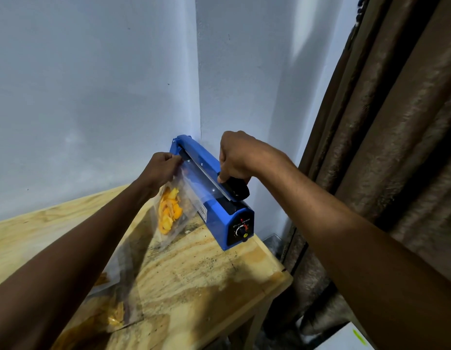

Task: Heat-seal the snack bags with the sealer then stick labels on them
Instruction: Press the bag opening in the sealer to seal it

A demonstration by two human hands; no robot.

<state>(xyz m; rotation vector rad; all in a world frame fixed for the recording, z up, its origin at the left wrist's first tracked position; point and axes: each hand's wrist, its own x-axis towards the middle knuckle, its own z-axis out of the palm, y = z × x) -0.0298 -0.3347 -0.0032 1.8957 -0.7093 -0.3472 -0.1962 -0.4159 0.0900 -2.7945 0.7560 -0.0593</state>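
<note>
A blue heat sealer (217,198) stands at the back right of the wooden table, its black dial facing me. My right hand (241,157) grips the sealer's black handle (235,189), with the arm down over the bag's mouth. My left hand (162,168) pinches the top left corner of a clear snack bag (172,210) holding orange chips, whose open end lies under the sealer arm. The bag hangs tilted down toward the table.
Other clear bags of chips (113,306) lie near the table's front left, partly hidden by my left forearm. The wooden table (199,279) ends at the right beside a brown curtain (386,147). White walls form a corner behind the sealer.
</note>
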